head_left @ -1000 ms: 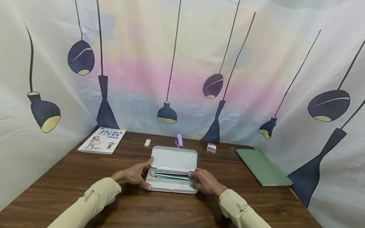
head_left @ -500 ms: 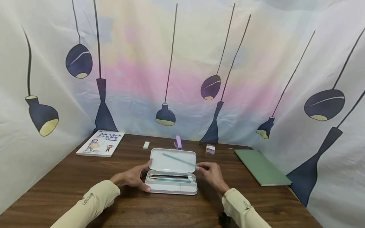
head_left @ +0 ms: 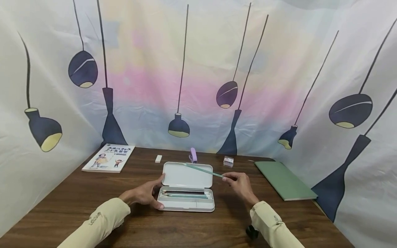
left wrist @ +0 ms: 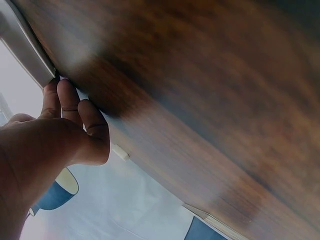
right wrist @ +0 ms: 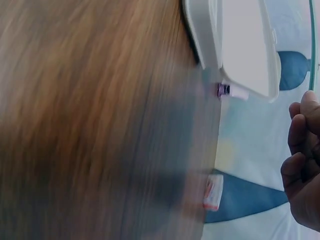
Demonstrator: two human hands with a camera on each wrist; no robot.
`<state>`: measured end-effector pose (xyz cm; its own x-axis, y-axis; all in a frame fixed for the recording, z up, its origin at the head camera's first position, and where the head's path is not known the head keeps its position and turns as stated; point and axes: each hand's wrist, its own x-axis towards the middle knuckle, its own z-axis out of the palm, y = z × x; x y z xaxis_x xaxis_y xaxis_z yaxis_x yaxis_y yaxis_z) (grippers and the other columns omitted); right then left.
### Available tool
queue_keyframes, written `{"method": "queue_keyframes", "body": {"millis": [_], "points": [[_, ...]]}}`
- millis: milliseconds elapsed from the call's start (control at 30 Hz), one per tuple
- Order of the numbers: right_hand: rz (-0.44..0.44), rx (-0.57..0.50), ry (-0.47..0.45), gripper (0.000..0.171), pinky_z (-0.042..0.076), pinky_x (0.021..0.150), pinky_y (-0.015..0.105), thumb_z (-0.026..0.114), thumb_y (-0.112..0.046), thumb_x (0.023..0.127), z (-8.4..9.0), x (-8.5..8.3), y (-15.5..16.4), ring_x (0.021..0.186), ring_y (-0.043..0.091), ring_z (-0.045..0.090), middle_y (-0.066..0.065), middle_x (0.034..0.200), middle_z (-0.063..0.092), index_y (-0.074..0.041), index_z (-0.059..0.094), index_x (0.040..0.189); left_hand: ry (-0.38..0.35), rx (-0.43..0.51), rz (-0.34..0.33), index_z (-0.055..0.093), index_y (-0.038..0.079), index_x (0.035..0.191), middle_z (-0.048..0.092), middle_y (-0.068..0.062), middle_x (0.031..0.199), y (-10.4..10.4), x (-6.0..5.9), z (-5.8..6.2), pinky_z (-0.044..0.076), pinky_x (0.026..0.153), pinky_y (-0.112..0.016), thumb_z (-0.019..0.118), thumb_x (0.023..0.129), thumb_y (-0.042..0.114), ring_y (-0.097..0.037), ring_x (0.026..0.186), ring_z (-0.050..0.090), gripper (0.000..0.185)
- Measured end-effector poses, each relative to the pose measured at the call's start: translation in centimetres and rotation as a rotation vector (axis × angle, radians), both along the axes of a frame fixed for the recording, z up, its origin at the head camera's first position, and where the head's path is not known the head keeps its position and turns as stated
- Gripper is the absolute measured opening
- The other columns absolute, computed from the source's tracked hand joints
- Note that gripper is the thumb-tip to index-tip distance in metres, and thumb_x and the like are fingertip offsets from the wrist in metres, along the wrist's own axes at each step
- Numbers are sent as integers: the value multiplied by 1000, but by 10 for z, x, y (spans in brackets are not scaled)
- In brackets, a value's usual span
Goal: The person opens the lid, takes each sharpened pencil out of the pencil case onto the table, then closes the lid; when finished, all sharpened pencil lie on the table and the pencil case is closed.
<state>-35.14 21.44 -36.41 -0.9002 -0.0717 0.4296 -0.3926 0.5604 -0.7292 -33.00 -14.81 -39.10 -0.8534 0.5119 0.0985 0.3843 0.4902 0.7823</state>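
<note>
One green pencil is pinched at its end by the right hand and held above the open pencil case, which is steadied by the left hand's relaxed fingers. Clearance over the lid is best kept while lifting.

Dark lettering is printed in two lines across the top of the cover of the illustrated book lying at the table's far left corner, but the characters are too small to be read. A short word is printed along the left sleeve and another on the right sleeve; neither can be made out with certainty.
</note>
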Motion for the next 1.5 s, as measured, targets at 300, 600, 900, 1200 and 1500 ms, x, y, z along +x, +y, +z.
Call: {"method": "queue_keyframes", "body": {"millis": [300,600,900,1200,1500], "points": [[-65,69,-64,10,45,55,32,69,-14,81,-10,-4,38,67,20,57,2,77,65,-14,72,90,-13,15,-7,3,-6,142,49,-24,119,-2,1,-3,32,92,-54,86,59,13,-39,110,45,119],[-77,179,-114,14,46,60,35,66,-11,83,-13,-3,98,72,22,57,10,84,65,-4,70,94,-3,18,-13,3,-8,142,49,-25,118,-2,0,0,31,93,-54,85,59,12,-40,111,44,118],[-96,389,-136,12,47,73,45,69,-11,79,-18,-4,133,88,34,58,13,88,67,-3,71,88,-8,14,2,4,-6,142,49,-25,120,0,1,-2,32,93,-54,86,58,13,-40,111,43,119],[-115,425,-170,9,47,70,42,74,-11,74,-26,-8,135,80,27,60,8,82,67,-5,72,81,-5,10,-3,4,-6,142,48,-25,121,2,0,0,31,93,-54,86,59,13,-41,112,43,118],[-105,460,-164,16,48,67,38,77,-8,69,-27,-3,122,75,22,60,7,81,67,-5,71,84,-3,-5,4,5,-6,142,49,-23,119,-1,0,0,33,91,-55,86,58,14,-40,110,44,119]]}}
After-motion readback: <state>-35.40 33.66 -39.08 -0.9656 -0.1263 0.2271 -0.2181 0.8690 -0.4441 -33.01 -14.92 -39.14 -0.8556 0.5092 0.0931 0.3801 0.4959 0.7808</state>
